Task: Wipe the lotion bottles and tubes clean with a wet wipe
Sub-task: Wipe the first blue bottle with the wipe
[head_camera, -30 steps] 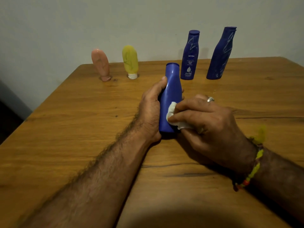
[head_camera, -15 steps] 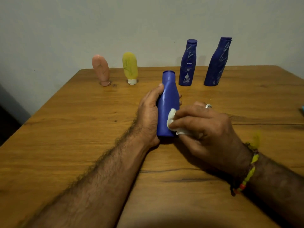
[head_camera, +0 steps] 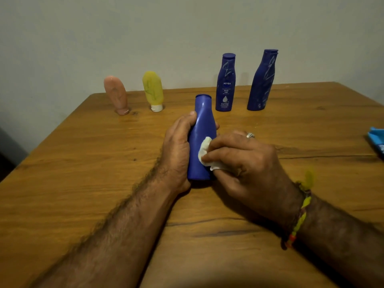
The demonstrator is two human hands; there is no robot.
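Observation:
A plain blue lotion bottle (head_camera: 201,129) stands upright at the middle of the wooden table (head_camera: 83,163). My left hand (head_camera: 177,146) grips it from the left, thumb up by its neck. My right hand (head_camera: 243,161) pinches a crumpled white wet wipe (head_camera: 204,149) and presses it against the bottle's lower right side. Along the back stand a labelled dark blue bottle (head_camera: 226,83), a second dark blue bottle (head_camera: 262,81), a yellow tube (head_camera: 153,90) on its white cap and a pink tube (head_camera: 116,94) on its cap.
A light blue packet (head_camera: 377,142) pokes in at the table's right edge. A pale wall rises right behind the table's far edge. The table's left edge drops to a dark floor.
The view has tilted a little, so everything sits lower in the frame. My right hand keeps the wipe on the bottle's lower side with only a slight shift. My left hand holds as before.

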